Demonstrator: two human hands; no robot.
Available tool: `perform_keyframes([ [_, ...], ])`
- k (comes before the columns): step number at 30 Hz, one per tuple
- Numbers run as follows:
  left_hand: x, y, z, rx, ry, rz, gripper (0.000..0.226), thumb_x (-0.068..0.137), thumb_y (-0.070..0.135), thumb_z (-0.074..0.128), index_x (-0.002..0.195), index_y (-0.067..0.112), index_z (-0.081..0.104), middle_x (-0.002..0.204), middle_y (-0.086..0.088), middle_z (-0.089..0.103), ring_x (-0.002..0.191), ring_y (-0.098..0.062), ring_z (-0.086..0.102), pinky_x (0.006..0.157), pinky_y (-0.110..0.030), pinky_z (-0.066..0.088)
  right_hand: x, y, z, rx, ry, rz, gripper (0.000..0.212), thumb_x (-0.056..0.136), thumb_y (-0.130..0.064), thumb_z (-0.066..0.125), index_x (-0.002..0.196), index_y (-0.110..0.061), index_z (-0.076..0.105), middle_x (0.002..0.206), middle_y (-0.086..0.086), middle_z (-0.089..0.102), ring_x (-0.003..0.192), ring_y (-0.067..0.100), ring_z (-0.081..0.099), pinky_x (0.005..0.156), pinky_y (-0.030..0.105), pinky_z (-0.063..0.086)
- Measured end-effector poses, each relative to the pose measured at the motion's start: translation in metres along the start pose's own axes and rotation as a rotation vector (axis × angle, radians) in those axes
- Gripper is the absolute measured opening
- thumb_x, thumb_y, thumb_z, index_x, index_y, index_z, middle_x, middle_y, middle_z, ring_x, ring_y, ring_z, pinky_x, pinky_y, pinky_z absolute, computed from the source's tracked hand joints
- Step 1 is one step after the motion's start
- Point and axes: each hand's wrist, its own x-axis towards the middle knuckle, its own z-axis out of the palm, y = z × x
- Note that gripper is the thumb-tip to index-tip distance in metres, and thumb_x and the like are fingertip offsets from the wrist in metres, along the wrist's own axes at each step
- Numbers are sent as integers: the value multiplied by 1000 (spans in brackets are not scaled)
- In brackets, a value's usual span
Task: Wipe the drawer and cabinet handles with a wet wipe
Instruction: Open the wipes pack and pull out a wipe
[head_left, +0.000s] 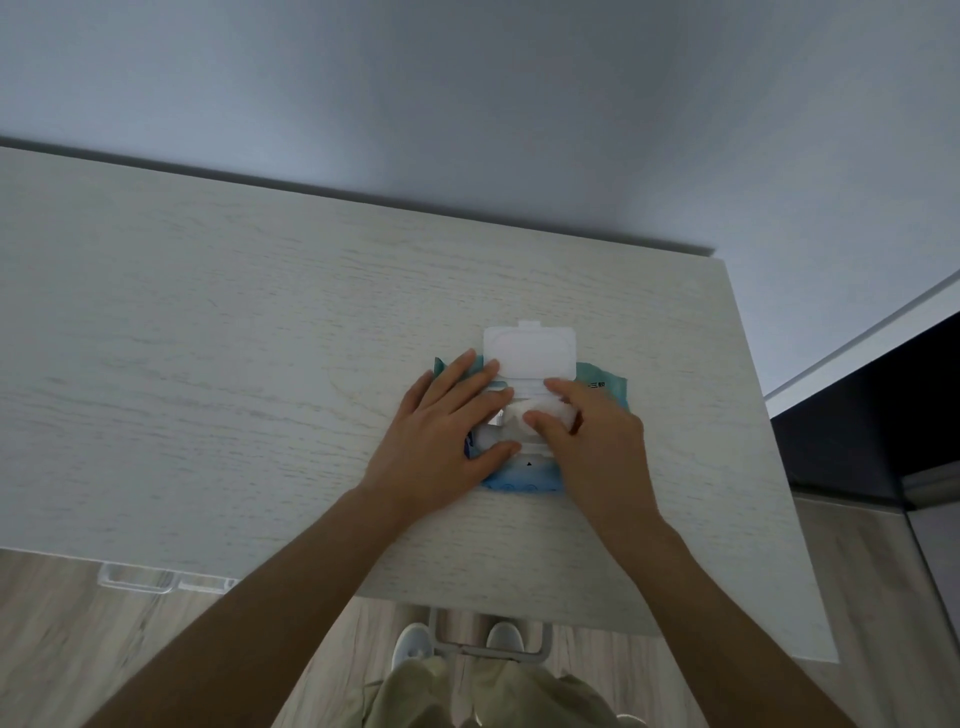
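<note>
Both forearms reach up from the bottom edge toward a pack of wet wipes (605, 387) lying on the pale wood-grain bench (208, 338), a little right of centre. The pack's white lid (530, 351) is flipped open toward 12 o'clock. The left hand (447, 441) lies palm-down on the pack's 9 o'clock side, fingers (457, 371) straight and slightly spread, pressing it flat. The right hand (592, 441) comes in from 4 o'clock, its thumb and fingers curled and pinching a white wipe (550, 410) at the opening. Below the bench's front edge, two handles (135, 579) (488, 647) jut out at 7 and 6 o'clock.
</note>
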Motion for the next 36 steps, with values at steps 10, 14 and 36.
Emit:
perform_keyframes([
  [10,1,1,1,48,10,-5,52,87,50,60,131,24,55,150,6,36,144,-10,13,118,-43,16,10,-16,-37,7,220,-67,11,84,-11,68,93,-9,72,84,2,69,72,9,60,71,12,45],
  [14,1,1,1,40,21,14,53,88,47,61,134,22,53,150,5,35,143,-9,12,117,-43,18,25,-8,-73,78,306,33,11,85,-24,67,95,-21,70,79,-9,63,68,5,61,66,9,41],
  [36,14,33,-15,361,-168,176,66,93,59,19,145,23,36,155,-9,25,144,-25,18,117,-46,11,-12,39,-60,140,406,146,13,89,-21,63,95,-11,66,86,-5,59,73,-5,52,67,-7,36],
])
